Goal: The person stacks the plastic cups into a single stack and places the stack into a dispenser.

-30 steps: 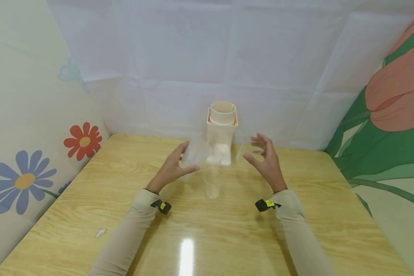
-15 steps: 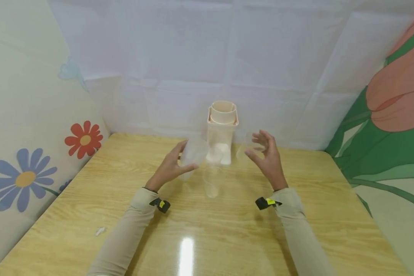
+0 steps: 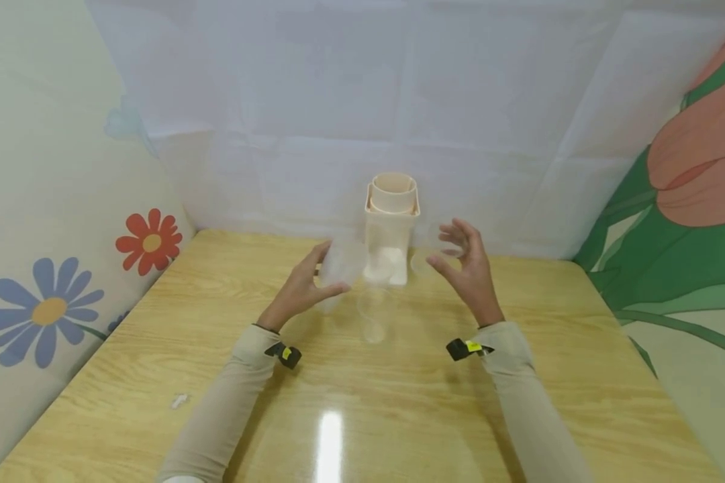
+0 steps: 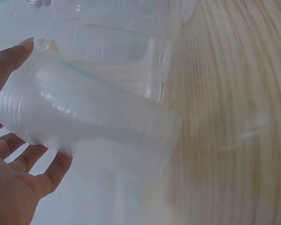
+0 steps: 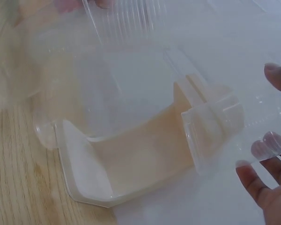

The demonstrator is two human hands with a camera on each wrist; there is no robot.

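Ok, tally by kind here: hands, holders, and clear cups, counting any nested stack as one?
Hands: 2 (left hand, right hand)
Cream holder: 1
Clear cups: 3 (left hand's stack, right hand's cup, standing cup)
Total: 6

I get soft, even light, a white glare streak (image 3: 329, 446) on the desk (image 3: 399, 402), shadows beside both sleeves (image 3: 216, 416), and hazy wrist views.

A creased white cloth (image 3: 326, 94) hangs at the far side, behind a wooden table (image 3: 556, 382). On the left wall (image 3: 30, 147), a red flower (image 3: 149, 242) shows farther off than a blue flower (image 3: 50, 311). A pink tulip (image 3: 701, 151) and green leaves (image 3: 691, 265) stand printed on the right. A white scrap (image 3: 179, 400) lies near left; glare (image 3: 329, 446) marks the near middle.
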